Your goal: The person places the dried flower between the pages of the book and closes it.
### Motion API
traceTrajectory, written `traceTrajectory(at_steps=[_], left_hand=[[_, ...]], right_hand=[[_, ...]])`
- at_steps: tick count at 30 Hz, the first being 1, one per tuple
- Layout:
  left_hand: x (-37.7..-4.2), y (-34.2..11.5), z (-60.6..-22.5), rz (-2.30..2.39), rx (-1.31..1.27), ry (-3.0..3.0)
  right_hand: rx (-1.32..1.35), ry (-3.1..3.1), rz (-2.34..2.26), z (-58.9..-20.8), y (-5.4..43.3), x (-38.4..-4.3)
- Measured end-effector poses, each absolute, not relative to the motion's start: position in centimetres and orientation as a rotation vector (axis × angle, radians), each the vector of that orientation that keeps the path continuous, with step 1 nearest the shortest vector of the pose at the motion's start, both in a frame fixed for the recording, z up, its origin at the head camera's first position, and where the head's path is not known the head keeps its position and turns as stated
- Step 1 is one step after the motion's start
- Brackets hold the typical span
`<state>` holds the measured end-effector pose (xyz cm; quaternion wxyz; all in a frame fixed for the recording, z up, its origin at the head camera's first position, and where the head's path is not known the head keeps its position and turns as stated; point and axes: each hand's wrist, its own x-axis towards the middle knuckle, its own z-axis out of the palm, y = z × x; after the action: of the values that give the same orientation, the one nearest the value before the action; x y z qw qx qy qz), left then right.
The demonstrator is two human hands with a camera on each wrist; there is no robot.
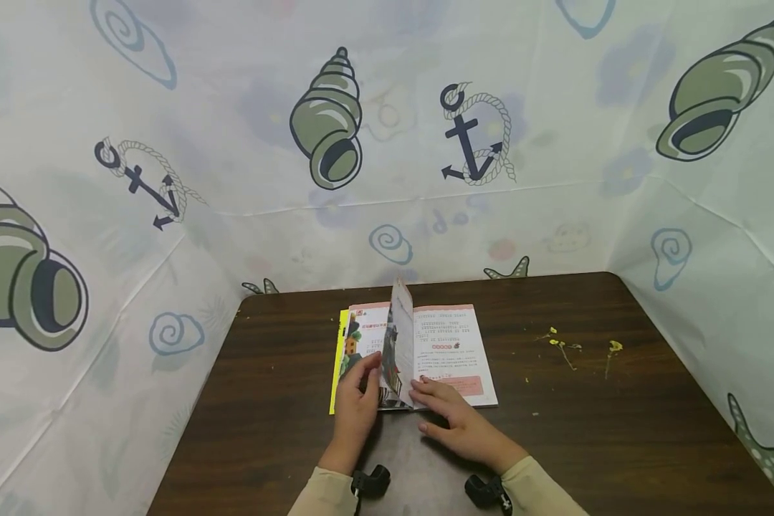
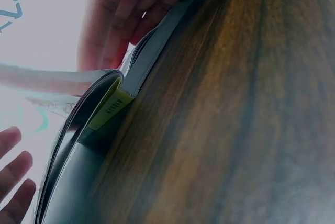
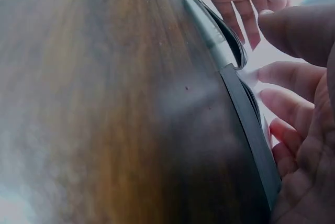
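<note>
Head view: right hand (image 1: 461,423) on open book (image 1: 451,358); print (image 1: 441,331) illegible

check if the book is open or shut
Open: the book lies spread on the table, with printed pages showing on both sides of a raised leaf.

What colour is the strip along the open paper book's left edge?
The thin strip is bright yellow, clearest in head view.

Soft, even brightness across the head view, a pale sheen on the near tabletop (image 1: 419,462) — and over to the wrist views, hazy, whites blown out behind the fingers (image 2: 15,174), wood grain (image 3: 115,119) smeared
</note>
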<state>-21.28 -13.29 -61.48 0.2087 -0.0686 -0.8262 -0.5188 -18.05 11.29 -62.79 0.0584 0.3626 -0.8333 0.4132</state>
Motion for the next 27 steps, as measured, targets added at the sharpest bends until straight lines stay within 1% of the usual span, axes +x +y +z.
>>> traceTrajectory(at_steps=[7,11,15,22,27], left_hand=[[-21.2,-13.8,-61.3,-1.563,-0.087,-2.082],[-21.0,-14.2,-61.2,-1.648,-0.092,-1.931],[-20.8,-14.4,-61.0,-1.570,-0.143,-1.862],[-20.8,-14.3,-60.3,-1.167,-0.211,-1.769],[-20.6,-14.0,-60.0,-1.078,-0.450,-1.783]], right_hand=[[1.138,-2.614,1.209,-62.6,11.0,-18.3],[1.151,-2.653,1.180,-62.6,11.0,-18.3],[1.177,-2.658,1.157,-62.7,11.0,-18.3],[1.201,-2.602,1.147,-62.6,11.0,-18.1],[1.206,-2.566,1.159,-62.5,10.9,-18.1]])
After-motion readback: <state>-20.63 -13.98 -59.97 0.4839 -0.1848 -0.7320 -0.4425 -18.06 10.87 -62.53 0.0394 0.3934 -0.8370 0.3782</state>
